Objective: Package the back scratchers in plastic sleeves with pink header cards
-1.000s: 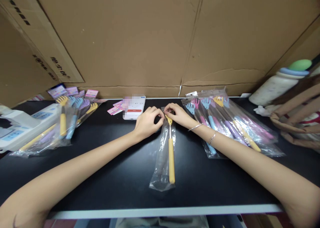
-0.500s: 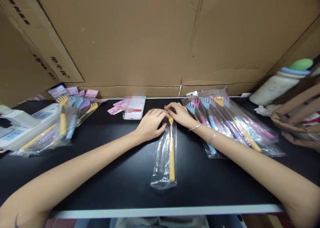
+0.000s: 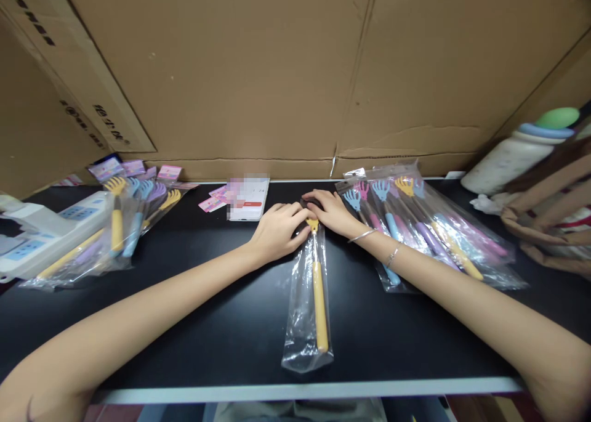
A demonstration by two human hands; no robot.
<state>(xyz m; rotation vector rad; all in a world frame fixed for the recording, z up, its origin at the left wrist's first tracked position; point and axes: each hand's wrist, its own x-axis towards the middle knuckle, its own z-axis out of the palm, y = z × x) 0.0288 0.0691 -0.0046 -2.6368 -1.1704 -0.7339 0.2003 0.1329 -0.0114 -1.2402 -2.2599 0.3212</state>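
A yellow back scratcher (image 3: 318, 299) with a claw-shaped head lies inside a clear plastic bag (image 3: 298, 323), its handle toward the front edge of the table. My left hand (image 3: 282, 228) is closed at the bag's upper end, thumb beside the yellow claw. From the other side my right hand (image 3: 331, 212), with thin bracelets on the wrist, bends its fingers onto the same upper end. The fingers of both hands hide the bag's top edge and the tips of the claw.
Bagged back scratchers (image 3: 420, 225) in several colours lie at right; more bagged ones with header cards (image 3: 138, 206) lie at left, by a white power strip (image 3: 83, 215). Behind are pink cards (image 3: 215, 200), a phone (image 3: 253, 194) and a cardboard wall (image 3: 240, 71). A bottle (image 3: 508, 163) and brown bag (image 3: 530, 212) are far right.
The plastic bag with the yellow back scratcher has slid a little toward the table's front edge, its lower end slightly right. Both hands have stayed at its upper end, their fingers shifting slightly.
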